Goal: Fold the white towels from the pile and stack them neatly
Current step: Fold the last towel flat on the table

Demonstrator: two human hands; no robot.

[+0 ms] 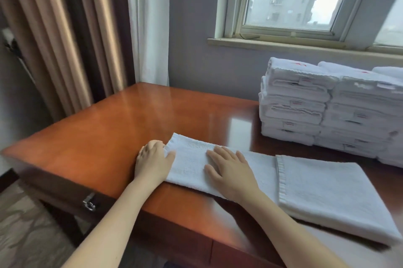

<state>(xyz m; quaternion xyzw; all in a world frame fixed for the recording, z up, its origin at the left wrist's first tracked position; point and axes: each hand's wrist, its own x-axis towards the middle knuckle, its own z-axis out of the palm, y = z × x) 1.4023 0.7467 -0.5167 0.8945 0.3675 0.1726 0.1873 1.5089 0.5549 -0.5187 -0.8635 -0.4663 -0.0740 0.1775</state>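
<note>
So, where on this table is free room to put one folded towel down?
Widest: the bare table left of the towel, up to the far edge by the curtain. A narrow strip lies between the towel and the folded stacks. The right side is crowded.

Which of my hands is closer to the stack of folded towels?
Right. The right hand lies flat on the towel, nearer the stack; the left hand holds the towel's left end, farther away.
</note>
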